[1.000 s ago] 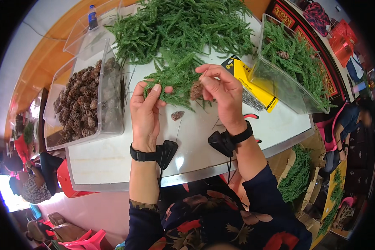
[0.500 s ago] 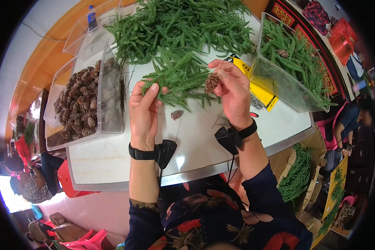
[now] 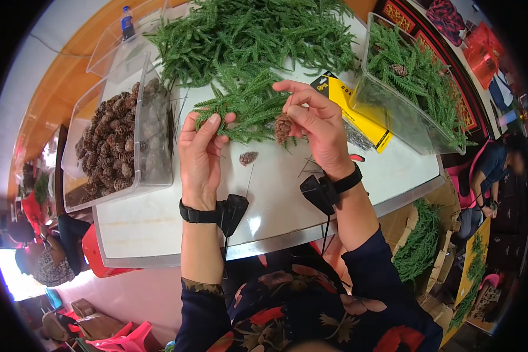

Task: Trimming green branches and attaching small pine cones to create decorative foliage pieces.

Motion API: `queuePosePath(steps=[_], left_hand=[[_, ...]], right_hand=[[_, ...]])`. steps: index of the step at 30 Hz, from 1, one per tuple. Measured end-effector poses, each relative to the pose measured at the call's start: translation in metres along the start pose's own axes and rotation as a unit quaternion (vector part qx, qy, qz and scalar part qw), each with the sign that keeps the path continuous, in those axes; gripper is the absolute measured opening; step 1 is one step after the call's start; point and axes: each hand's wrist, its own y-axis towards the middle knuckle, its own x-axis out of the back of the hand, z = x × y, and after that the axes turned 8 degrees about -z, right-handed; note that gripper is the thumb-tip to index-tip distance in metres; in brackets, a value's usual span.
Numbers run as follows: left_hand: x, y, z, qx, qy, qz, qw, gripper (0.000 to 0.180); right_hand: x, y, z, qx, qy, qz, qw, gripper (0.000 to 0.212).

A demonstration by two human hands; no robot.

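Note:
Between the thumb and fingers of my left hand point(image 3: 199, 152) is the end of a green artificial pine sprig point(image 3: 249, 105), its needles spreading to the right. My right hand point(image 3: 322, 132) pinches near the top of a brown pine cone point(image 3: 283, 128), which hangs close to the sprig's right tips. Any wire on that cone is hard to make out behind my fingers. On the white table point(image 3: 217, 234) below, between my hands, lies a second pine cone point(image 3: 248, 158) with a thin wire running from it toward me.
Left stands a clear plastic bin of pine cones point(image 3: 114, 141). A heap of green sprigs point(image 3: 246, 35) covers the far side. To the right are a yellow and black package point(image 3: 358, 111) and a clear bin point(image 3: 393, 117) of sprigs. A cardboard box point(image 3: 446, 234) with greenery sits beyond the right edge.
My right hand has moved left with the pine cone, bringing it nearer to the sprig. My left hand keeps its grip and has shifted only slightly.

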Motion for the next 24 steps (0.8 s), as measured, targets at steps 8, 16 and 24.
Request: queuePosePath(steps=[8,16,24], left_hand=[[0.005,0.003,-0.002,0.020,-0.062,0.004,0.998,0.017],[0.006,0.002,-0.003,0.031,-0.100,0.003,0.995,0.017],[0.000,-0.002,0.001,0.044,0.016,0.052,0.998,0.020]], right_hand=[[0.003,0.002,0.001,0.001,0.036,-0.030,0.999,0.009],[-0.008,-0.005,-0.008,-0.065,-0.005,0.065,0.996,0.008],[-0.012,-0.006,-0.010,-0.111,-0.013,0.078,0.991,0.010]])
